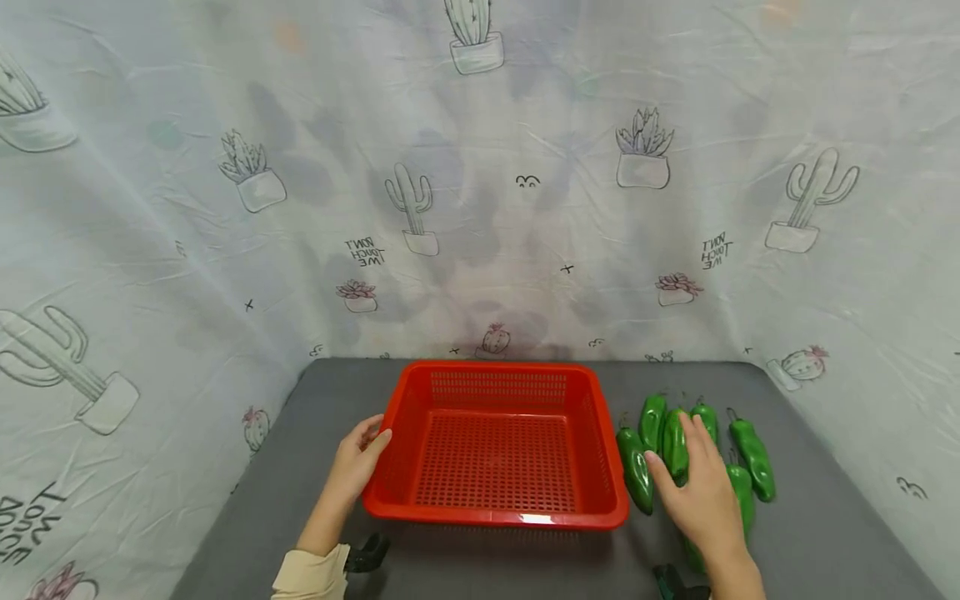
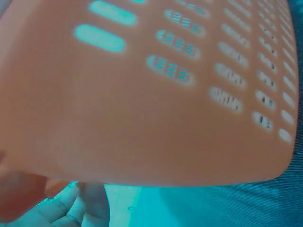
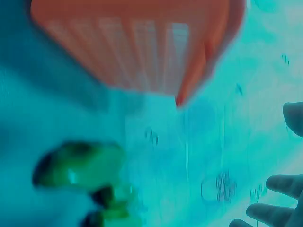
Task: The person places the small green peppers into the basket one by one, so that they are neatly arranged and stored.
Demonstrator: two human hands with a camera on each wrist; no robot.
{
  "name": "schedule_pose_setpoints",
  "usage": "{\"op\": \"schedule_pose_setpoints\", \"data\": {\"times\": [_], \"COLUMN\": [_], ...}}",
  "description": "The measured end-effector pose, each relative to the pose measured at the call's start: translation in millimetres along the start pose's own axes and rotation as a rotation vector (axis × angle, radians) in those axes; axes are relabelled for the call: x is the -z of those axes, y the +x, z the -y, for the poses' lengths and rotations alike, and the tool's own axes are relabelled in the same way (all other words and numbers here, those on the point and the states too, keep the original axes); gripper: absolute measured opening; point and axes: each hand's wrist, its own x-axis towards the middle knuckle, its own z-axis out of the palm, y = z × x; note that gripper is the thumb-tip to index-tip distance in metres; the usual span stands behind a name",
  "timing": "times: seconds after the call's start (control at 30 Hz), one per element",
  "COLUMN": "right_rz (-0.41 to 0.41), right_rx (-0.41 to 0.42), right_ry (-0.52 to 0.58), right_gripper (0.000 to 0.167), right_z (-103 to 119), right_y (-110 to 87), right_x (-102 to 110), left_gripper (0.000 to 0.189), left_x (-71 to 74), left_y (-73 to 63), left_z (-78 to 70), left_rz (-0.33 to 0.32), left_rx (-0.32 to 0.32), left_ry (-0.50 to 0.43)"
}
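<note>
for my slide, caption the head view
Left hand holds an empty red basket; open right hand over green peppers.

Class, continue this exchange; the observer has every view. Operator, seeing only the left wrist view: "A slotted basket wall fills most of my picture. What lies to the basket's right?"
Observer: Green peppers lie on the gray table there.
Operator: Where is the right hand?
Observer: It hides parts of some peppers in the head view; whether it touches any, I cannot tell.
Operator: The basket looks brownish here. What color shows elsewhere?
Observer: Bright red, in the head view.
</note>
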Motion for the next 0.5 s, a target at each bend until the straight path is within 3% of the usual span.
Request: {"op": "schedule_pose_setpoints", "data": {"times": [0.17, 0.3, 0.5], "right_rz": [-0.059, -0.092, -0.017], "right_rx": [0.011, 0.003, -0.095], "right_ry": [0.026, 0.014, 0.077], "right_gripper": [0.072, 0.069, 0.069], "right_z": [-31.3, -65.0, -108.1], "right_y": [0.9, -1.5, -2.6], "right_x": [16.9, 31.1, 47.9], "left_gripper": [0.043, 0.042, 0.039], "left_x": [3.6, 3.9, 4.5], "left_y": [1.5, 2.0, 4.5], "left_z": [-1.4, -2.2, -3.1], "left_rz": [0.002, 0.007, -0.005], "left_rx": [0.03, 0.043, 0.067], "left_ry": [-0.091, -0.105, -0.139]}}
